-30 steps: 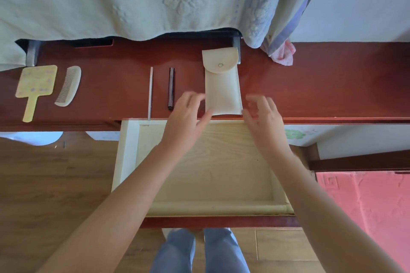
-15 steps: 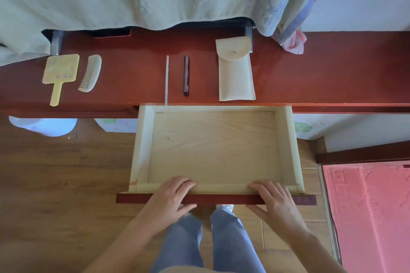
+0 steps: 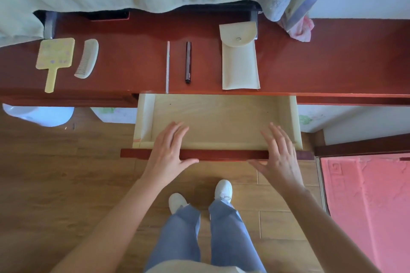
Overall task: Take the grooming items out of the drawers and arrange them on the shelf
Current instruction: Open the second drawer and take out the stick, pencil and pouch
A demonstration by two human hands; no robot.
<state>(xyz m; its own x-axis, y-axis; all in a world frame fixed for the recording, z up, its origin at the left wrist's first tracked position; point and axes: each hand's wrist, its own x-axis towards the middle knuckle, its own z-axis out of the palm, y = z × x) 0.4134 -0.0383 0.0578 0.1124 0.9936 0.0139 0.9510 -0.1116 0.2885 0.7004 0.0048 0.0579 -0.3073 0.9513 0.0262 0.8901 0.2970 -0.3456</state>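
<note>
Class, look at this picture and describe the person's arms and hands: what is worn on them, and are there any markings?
Both forearms are bare as far as the picture's edge, and no sleeve shows. The left hand and right hand wear no gloves, and no ring, watch or bracelet is visible. No markings show on either.

red-brown shelf (image 3: 332,62), cream pouch (image 3: 240,66), pale yellow mirror (image 3: 54,55)

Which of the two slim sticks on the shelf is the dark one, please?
The dark stick, lying between the pale stick and the cream pouch; it is also the shorter one.
</note>
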